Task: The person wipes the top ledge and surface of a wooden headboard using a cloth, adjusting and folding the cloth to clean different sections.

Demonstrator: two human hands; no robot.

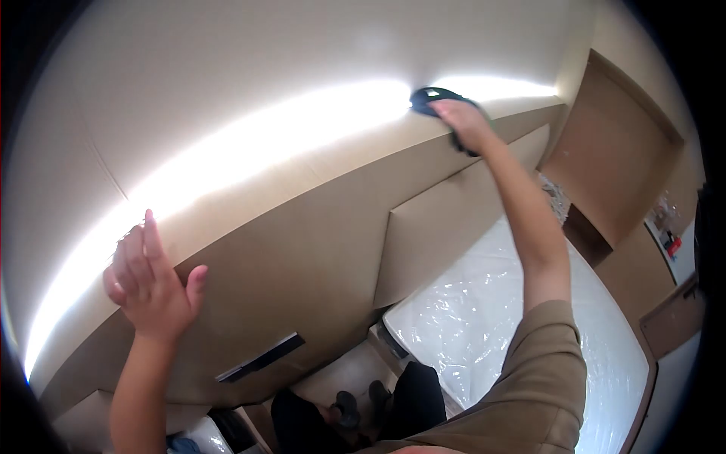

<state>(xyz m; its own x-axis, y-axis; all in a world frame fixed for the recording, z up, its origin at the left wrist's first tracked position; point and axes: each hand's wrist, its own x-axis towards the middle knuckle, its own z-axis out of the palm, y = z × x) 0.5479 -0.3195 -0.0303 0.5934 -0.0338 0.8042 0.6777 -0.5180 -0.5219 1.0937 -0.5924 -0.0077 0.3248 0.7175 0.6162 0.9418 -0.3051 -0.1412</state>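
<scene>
My right hand (465, 125) is closed around a dark rounded object (425, 100), raised against the bright light strip (287, 117) where the padded panel meets the wall. The object is blurred and partly behind my fingers, so its kind is unclear; a dark part of it also hangs below the hand. On the other side, my left hand (155, 287) is held up with the fingers stretched out and the thumb apart. Its fingertips are by the glowing strip and the top ledge (257, 193) of the panel, and nothing is in it.
Below the ledge stands a beige headboard panel (302, 257) with a dark slotted plate (261, 357). A plastic-wrapped mattress (454, 318) lies to the right. Brown cabinet panels (616, 136) stand at the far right. My feet in dark shoes (346, 408) are in the gap below.
</scene>
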